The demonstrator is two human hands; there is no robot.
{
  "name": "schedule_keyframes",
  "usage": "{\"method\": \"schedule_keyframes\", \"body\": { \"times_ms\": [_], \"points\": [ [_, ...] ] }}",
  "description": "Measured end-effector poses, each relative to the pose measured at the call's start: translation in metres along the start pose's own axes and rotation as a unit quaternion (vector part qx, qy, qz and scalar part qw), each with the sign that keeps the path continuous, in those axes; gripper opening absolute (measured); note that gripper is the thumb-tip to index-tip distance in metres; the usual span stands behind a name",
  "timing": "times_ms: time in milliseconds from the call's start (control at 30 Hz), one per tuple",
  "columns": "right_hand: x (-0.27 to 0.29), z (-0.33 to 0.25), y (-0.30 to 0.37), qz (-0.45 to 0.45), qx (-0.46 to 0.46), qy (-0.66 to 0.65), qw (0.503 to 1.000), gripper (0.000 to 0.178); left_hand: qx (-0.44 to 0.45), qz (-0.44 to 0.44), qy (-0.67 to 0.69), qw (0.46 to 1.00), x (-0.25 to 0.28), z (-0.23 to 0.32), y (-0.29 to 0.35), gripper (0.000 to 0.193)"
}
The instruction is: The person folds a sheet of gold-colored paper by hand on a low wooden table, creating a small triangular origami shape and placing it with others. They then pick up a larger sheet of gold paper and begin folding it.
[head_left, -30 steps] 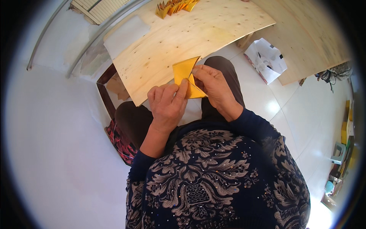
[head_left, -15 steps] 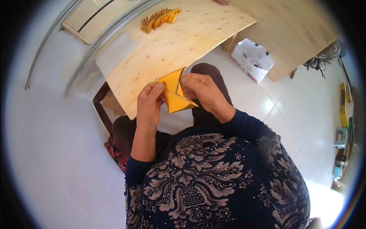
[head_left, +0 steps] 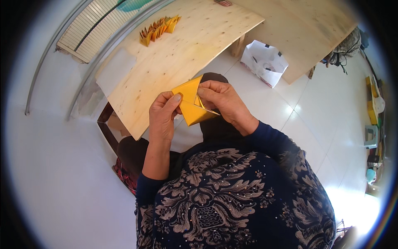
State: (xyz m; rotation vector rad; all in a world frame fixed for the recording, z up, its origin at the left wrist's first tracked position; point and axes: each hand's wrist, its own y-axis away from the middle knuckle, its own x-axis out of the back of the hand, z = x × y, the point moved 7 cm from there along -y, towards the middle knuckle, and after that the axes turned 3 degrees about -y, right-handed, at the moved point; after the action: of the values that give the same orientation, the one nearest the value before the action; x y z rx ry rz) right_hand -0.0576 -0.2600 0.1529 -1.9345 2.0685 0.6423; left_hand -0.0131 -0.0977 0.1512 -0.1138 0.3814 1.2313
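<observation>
"Two hands are holding one folded gold paper point(head_left: 188, 113), but which fingers are you actually seeing?"

"On the left hand point(head_left: 164, 114), the thumb is pressing on the paper's face, while the fingers are curling behind it, their tips hiding. The right hand point(head_left: 226, 101) is pinching the flap at the open right side between thumb and forefinger; its other fingertips are disappearing from sight."

"And where is the paper hanging?"

"It is hanging in the air by the tabletop point(head_left: 174, 62), its upper part overlapping the near edge in this view, its lower part showing against a dark trouser leg point(head_left: 217, 129)."

"What else is getting covered or clipped?"

"A small reddish thing point(head_left: 223, 2) is lying towards the tabletop's right edge, and the frame is cutting it off. Near the far edge, a row of folded gold pieces point(head_left: 158, 30) is standing so tightly packed that I'm losing count."

"Any containers?"

"A white bag point(head_left: 253, 56) is standing open on the floor, just off the tabletop's right corner. Something round is lying inside, too blurred to name."
</observation>
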Motion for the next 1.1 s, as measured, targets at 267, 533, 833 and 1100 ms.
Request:
{"method": "schedule_keyframes", "body": {
  "times_ms": [267,533,833,1100],
  "points": [
    [-0.009,0.005,0.002,-0.042,-0.042,0.057,0.997,0.017,0.068,-0.034,-0.063,0.995,0.006,-0.011,0.012,0.021],
    [-0.013,-0.023,-0.010,-0.035,0.047,0.091,0.994,0.042,0.042,-0.017,-0.066,0.997,0.020,-0.015,0.014,0.022],
    [-0.039,-0.055,-0.022,-0.003,0.153,0.364,0.919,0.075,0.009,0.017,-0.054,0.998,0.033,-0.002,0.017,0.023],
    [-0.052,-0.017,-0.026,-0.053,0.078,0.351,0.932,0.034,-0.035,0.031,-0.090,0.995,0.030,0.011,0.022,0.024]
  ]
}}
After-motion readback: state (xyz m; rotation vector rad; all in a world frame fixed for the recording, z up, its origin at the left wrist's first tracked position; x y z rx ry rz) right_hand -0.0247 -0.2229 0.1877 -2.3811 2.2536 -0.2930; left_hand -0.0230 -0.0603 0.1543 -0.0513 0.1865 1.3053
